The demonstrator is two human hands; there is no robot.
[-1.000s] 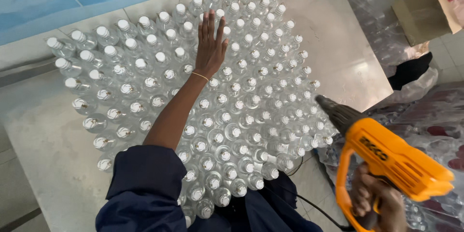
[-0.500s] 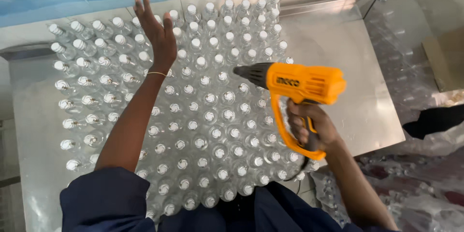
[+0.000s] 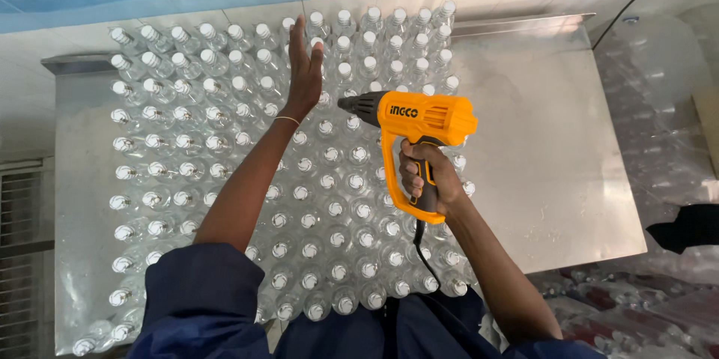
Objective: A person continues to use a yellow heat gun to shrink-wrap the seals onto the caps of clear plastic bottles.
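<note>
On the grey metal surface [image 3: 539,149] stands a dense block of clear plastic bottles with white caps [image 3: 225,149]; the left hand [image 3: 303,71] lies flat on the caps near the block's far edge, fingers [image 3: 296,37] straight and spread, gripping nothing; just right of it, above the bottles, the right hand [image 3: 428,179] has its fingers wrapped around the handle of an orange heat gun [image 3: 419,123], black nozzle aimed towards the left hand.

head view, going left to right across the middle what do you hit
Metal grille → bare left edge of the steel table → block of clear capped bottles → left hand raised over them → orange heat gun in the right hand → bare steel table top → dark cloth.
</note>
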